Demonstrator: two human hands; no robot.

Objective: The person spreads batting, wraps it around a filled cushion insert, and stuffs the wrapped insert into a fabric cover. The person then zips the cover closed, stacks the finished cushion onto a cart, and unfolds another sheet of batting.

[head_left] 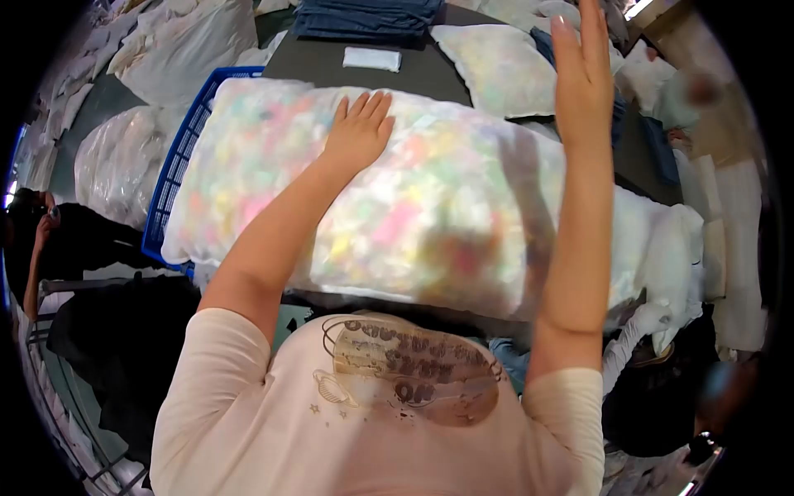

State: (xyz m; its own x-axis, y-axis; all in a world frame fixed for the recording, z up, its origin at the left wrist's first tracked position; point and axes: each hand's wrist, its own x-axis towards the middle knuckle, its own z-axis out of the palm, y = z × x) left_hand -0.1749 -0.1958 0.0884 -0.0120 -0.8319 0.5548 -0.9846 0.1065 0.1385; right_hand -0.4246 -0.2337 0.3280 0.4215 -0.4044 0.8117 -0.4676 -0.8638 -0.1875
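A big white pillow (397,198), with many-coloured filling showing through its thin cover, stretches across the middle of the head view. My left hand (359,131) lies flat on its upper part, fingers apart. Above the pillow's right part, my right hand (583,78) is raised with its fingers stretched out, holding nothing. The shadow of my right arm falls on the pillow. Behind the pillow's left end shows the rim of a blue plastic crate (171,169); the pillow hides much of it.
On the dark table (318,62) lie folded blue cloth (368,18), a small white packet (371,59) and a smaller stuffed pillow (499,68). Large plastic-wrapped bundles (124,161) stand at left. People in dark clothing are at both sides.
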